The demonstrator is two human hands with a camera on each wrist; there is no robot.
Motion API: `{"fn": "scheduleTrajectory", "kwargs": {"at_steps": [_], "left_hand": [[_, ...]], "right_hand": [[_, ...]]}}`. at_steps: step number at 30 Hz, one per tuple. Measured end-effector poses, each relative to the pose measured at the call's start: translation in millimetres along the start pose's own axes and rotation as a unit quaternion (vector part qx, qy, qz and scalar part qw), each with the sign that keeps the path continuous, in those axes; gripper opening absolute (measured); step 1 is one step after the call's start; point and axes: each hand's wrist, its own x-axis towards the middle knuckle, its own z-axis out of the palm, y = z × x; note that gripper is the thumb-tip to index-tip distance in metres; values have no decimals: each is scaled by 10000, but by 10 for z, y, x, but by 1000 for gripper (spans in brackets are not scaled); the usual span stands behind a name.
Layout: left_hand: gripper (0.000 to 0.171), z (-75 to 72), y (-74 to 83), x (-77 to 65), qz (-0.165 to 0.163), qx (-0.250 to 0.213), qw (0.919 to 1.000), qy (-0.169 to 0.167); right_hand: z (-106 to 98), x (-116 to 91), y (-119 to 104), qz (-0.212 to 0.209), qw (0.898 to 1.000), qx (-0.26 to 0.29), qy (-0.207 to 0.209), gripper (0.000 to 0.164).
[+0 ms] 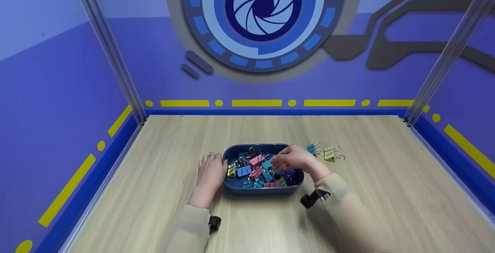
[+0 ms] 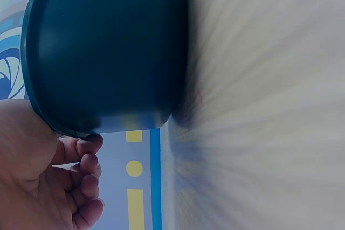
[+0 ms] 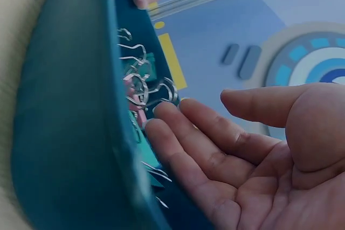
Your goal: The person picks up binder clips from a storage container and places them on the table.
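A dark blue plastic box [image 1: 263, 192] with rounded corners stands on the table, filled with binder clips [image 1: 256, 161] in pink, teal, blue and yellow. At its left end my left hand [image 1: 210, 171] grips the rim; in the left wrist view, that hand's curled fingers [image 2: 89, 187] show beside the box wall. Over the right part of the box is my right hand [image 1: 291, 158], its fingers reaching down to the clips. The right wrist view shows those fingers [image 3: 188, 138] slightly bent and the thumb apart, with no clip held, close to silver clip handles [image 3: 164, 90].
Right of the box, a teal binder clip [image 1: 311, 149] and a yellow binder clip [image 1: 329, 154] lie on the wooden table [image 1: 371, 206]. Blue printed panels [image 1: 247, 90] enclose the back and sides, with metal posts [image 1: 112, 48] at the corners.
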Motion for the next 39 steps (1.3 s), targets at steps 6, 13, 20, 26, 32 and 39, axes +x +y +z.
{"fn": "scheduleTrajectory", "kwargs": {"at_steps": [6, 13, 20, 26, 32, 39], "left_hand": [[27, -3, 14, 2, -62, -44, 9999, -125], [27, 2, 6, 13, -70, -4, 9999, -77], [28, 12, 5, 17, -147, -29, 9997, -179], [26, 18, -1, 4, 24, 16, 10000, 61], [26, 23, -7, -4, 82, 67, 9999, 114], [26, 23, -17, 5, 83, 56, 9999, 105]], "right_hand": [[78, 28, 8, 73, 9999, -129, -6, 25], [114, 48, 25, 20, 9991, -422, -84, 15], [174, 64, 38, -147, 9943, -1050, -61, 7], [216, 82, 53, -132, 9930, -1173, 72, 8], [195, 89, 57, -105, 9967, -793, 105, 7], [134, 98, 51, -55, 9993, -374, 3, 9]]}}
